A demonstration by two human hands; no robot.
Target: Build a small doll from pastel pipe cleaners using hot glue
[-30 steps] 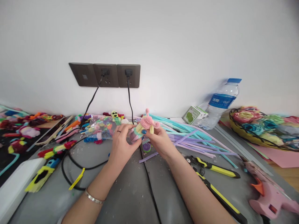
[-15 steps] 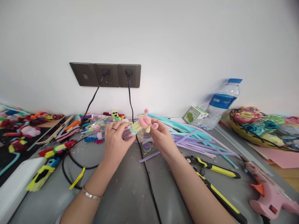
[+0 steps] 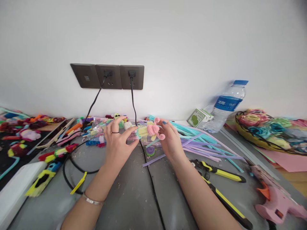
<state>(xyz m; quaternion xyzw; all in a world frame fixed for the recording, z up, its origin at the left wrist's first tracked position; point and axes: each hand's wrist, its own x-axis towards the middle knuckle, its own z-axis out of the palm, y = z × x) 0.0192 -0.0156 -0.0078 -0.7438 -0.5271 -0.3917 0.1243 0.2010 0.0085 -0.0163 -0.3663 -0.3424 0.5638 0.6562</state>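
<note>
A small pipe-cleaner figure [image 3: 143,131] lies sideways in the air above the table, with a pale yellow body, a mint band and a pink coiled top with two curled ends. My left hand [image 3: 117,137] pinches its left end between thumb and forefinger, the other fingers raised. My right hand [image 3: 171,139] is at the pink end, fingers bent and slightly apart, close beside the curls; whether a fingertip touches them is hard to see. Below the figure, a round purple and green coil [image 3: 150,150] rests on the table.
Behind my right hand lie loose turquoise and purple pipe cleaners [image 3: 203,143]. Yellow-black pliers [image 3: 224,175], a pink glue gun [image 3: 273,201], a water bottle [image 3: 226,107] and a flower basket [image 3: 251,140] are on the right. A black cable [image 3: 151,179] crosses the table.
The figure has moved slightly right and shows more of its yellow body. My right hand has shifted right and loosened around the pink end; my left fingers have spread upward.
</note>
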